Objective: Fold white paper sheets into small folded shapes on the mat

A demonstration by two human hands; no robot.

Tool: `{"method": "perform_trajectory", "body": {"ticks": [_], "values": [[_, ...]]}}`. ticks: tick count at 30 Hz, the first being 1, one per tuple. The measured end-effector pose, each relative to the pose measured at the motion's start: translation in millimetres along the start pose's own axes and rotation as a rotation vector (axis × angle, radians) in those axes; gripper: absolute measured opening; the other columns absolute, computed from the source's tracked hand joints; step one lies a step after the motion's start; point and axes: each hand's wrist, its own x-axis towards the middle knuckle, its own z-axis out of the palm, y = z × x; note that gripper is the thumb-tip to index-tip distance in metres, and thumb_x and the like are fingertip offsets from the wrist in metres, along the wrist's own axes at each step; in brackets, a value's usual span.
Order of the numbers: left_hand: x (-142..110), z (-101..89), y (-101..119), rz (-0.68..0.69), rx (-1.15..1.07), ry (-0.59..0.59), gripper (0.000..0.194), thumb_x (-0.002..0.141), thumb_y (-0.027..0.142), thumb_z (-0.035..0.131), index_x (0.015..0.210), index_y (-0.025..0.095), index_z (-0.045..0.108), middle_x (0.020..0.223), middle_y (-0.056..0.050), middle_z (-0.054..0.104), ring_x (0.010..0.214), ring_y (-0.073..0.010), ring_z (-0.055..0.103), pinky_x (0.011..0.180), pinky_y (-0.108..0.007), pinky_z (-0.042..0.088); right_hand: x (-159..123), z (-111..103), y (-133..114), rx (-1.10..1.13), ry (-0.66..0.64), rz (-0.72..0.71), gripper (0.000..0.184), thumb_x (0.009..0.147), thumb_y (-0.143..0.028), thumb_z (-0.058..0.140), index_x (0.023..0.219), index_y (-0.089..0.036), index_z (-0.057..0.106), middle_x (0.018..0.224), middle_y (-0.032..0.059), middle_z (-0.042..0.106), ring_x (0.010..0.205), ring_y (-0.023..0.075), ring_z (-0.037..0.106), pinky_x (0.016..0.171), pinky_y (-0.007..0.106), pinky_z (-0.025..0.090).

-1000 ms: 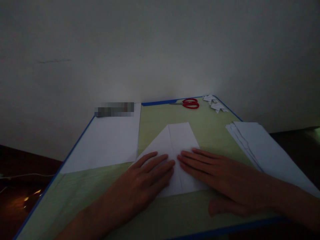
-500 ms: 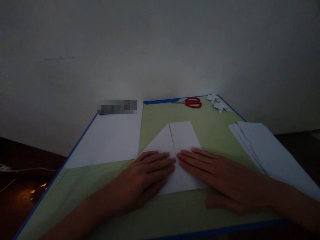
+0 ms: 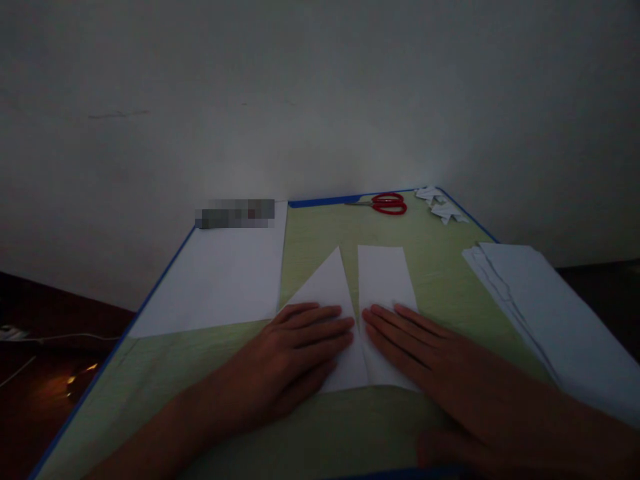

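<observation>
Under my left hand (image 3: 293,353) lies a folded white paper triangle (image 3: 327,283), its tip pointing to the back of the table. The hand rests flat, fingers stretched out. My right hand (image 3: 450,363) presses with straight, extended fingers on a white paper strip (image 3: 384,277) beside the triangle. A tapering gap parts the two pieces, wide at the far end and closing toward the near end, where they still meet. Parts of both pieces are hidden beneath my hands.
A white sheet (image 3: 215,280) lies at the left of the pale green table (image 3: 320,223), with a blurred-out object (image 3: 235,216) on its far end. Red-handled scissors (image 3: 390,203) and small folded paper shapes (image 3: 447,213) lie at the back. Right stands a paper stack (image 3: 545,300).
The strip under my right hand has come apart from the triangle along the crease, starting at the far end. My right hand has shifted slightly right; my left hand has stayed nearly still.
</observation>
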Motion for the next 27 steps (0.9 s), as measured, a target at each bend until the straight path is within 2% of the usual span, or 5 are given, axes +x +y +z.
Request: {"method": "perform_trajectory", "body": {"ticks": [8,11,15,22,27], "values": [[0.5,-0.8,0.0,0.027,0.035,-0.022,0.043,0.102,0.019,0.050,0.144,0.026,0.053,0.156,-0.003,0.049,0.146,-0.0231,0.042,0.122,-0.048,0.034,4.9,-17.5,12.7,0.007,0.029,-0.151,0.102,0.091,-0.063,0.061,0.163,-0.014,0.007,0.169,0.0141,0.014,0.155,0.0316,0.020,0.128,0.048,0.020],[-0.3,0.3,-0.5,0.055,0.082,-0.045,0.044,0.102,0.018,0.049,0.145,0.025,0.052,0.159,-0.004,0.045,0.148,-0.0261,0.039,0.121,-0.051,0.034,1.3,-23.8,9.8,0.024,0.017,-0.172,0.093,0.094,-0.057,0.059,0.163,-0.016,0.012,0.168,0.0118,0.019,0.155,0.0300,0.022,0.128,0.046,0.021],[-2.1,2.4,0.9,0.080,0.108,-0.013,0.045,0.103,0.016,0.048,0.147,0.023,0.049,0.159,-0.008,0.043,0.150,-0.0258,0.036,0.123,-0.050,0.032,-6.5,-21.8,3.3,0.022,-0.039,-0.137,0.085,0.097,-0.055,0.056,0.163,-0.017,0.017,0.167,0.0094,0.021,0.154,0.0281,0.025,0.127,0.043,0.024],[-5.3,9.1,1.6,0.085,0.121,-0.019,0.052,0.103,0.011,0.043,0.154,0.020,0.038,0.157,-0.008,0.046,0.152,-0.0234,0.031,0.125,-0.050,0.028,-8.4,-16.7,4.9,-0.053,-0.079,-0.137,0.088,0.097,-0.054,0.055,0.163,-0.013,0.013,0.169,0.0102,0.013,0.156,0.0259,0.015,0.129,0.042,0.012],[-6.5,8.6,-0.1,0.098,0.038,-0.030,0.052,0.104,0.012,0.041,0.155,0.021,0.036,0.159,-0.007,0.044,0.152,-0.0210,0.030,0.127,-0.049,0.024,-9.0,-13.3,9.6,0.013,-0.040,-0.158,0.094,0.093,-0.057,0.060,0.163,-0.015,0.013,0.169,0.0113,0.016,0.156,0.0281,0.016,0.129,0.045,0.012]]}}
